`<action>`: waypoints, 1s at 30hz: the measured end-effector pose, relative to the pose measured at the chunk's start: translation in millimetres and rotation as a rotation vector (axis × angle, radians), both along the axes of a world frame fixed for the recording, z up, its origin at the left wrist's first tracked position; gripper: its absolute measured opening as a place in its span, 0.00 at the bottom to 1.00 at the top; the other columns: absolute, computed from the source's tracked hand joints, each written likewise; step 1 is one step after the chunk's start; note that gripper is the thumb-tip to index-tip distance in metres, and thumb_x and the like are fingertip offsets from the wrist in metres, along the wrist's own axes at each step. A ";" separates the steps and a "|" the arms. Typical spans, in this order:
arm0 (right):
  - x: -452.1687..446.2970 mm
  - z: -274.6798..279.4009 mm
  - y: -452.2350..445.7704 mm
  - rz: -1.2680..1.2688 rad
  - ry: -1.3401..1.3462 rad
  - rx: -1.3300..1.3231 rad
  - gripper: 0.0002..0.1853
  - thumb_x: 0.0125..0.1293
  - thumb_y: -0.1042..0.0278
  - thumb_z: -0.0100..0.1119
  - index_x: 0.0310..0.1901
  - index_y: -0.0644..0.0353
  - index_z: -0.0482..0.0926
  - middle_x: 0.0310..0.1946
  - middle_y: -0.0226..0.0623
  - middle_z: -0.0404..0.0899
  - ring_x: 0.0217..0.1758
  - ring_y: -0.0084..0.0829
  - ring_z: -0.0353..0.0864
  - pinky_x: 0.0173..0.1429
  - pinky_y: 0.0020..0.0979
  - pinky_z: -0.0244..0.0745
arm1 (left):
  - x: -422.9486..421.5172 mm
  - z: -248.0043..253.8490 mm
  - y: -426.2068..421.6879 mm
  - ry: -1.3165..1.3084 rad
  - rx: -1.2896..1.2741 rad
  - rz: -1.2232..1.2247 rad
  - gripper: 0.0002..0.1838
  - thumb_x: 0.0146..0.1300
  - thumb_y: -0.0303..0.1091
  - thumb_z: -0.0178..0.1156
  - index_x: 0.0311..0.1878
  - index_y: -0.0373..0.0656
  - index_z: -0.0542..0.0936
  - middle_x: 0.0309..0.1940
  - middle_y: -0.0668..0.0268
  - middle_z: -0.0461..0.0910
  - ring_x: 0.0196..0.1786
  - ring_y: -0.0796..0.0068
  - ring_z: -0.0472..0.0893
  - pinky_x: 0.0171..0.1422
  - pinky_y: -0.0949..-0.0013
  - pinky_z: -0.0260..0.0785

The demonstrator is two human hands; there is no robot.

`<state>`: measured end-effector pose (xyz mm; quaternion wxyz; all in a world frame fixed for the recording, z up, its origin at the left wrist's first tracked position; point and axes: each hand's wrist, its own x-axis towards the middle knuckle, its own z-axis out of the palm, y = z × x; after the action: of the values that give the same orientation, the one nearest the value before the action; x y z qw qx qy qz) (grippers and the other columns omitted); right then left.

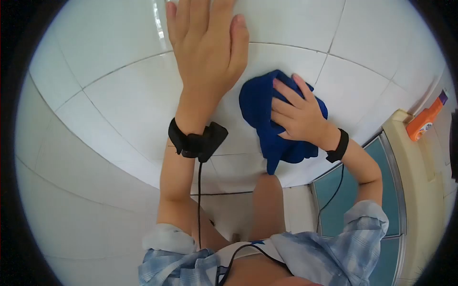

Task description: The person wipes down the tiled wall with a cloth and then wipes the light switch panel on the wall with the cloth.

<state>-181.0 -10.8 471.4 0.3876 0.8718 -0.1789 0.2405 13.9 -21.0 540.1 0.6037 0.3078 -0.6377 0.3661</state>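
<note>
A dark blue cloth lies bunched against the white tiled wall, its folds hanging down toward my knee. My right hand is on the cloth, with the fingers bent over it and partly tucked into a fold. Up and to the left, my left hand rests against the tiles with its fingers stretched out. Nothing shows in that hand, though its fingertips run past the top edge of the view. Black straps with cables circle both wrists.
At the right, an orange bottle with a purple cap stands on a cream ledge. Below the ledge are blue-green panels in metal frames. My bare legs are close to the wall's foot.
</note>
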 end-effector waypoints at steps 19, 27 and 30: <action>-61.3 7.3 -12.8 -0.023 -0.401 -0.205 0.21 0.33 0.55 0.65 0.23 0.67 0.74 0.41 0.48 0.72 0.61 0.55 0.64 0.65 0.59 0.49 | 255.2 61.7 212.8 0.137 1.177 0.220 0.26 0.59 0.39 0.55 0.60 0.43 0.69 0.64 0.58 0.64 0.65 0.64 0.64 0.65 0.56 0.56; -58.3 8.0 -7.2 0.013 -0.413 -0.216 0.20 0.33 0.56 0.65 0.25 0.65 0.76 0.40 0.43 0.72 0.63 0.50 0.64 0.65 0.58 0.50 | 34.3 92.3 5.9 -0.335 0.582 0.276 0.23 0.59 0.39 0.55 0.58 0.45 0.71 0.63 0.59 0.65 0.65 0.64 0.65 0.65 0.55 0.56; -64.9 8.5 -10.7 -0.030 -0.425 -0.189 0.20 0.34 0.55 0.65 0.25 0.65 0.76 0.41 0.44 0.72 0.63 0.51 0.63 0.65 0.58 0.51 | -36.1 75.7 -25.2 -0.331 0.542 0.370 0.22 0.60 0.39 0.55 0.57 0.46 0.72 0.62 0.59 0.65 0.65 0.64 0.65 0.65 0.55 0.56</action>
<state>-245.9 -21.5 479.9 0.4246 0.7585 -0.2464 0.4286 -22.2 -46.2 615.8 0.3121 0.5034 -0.7343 0.3317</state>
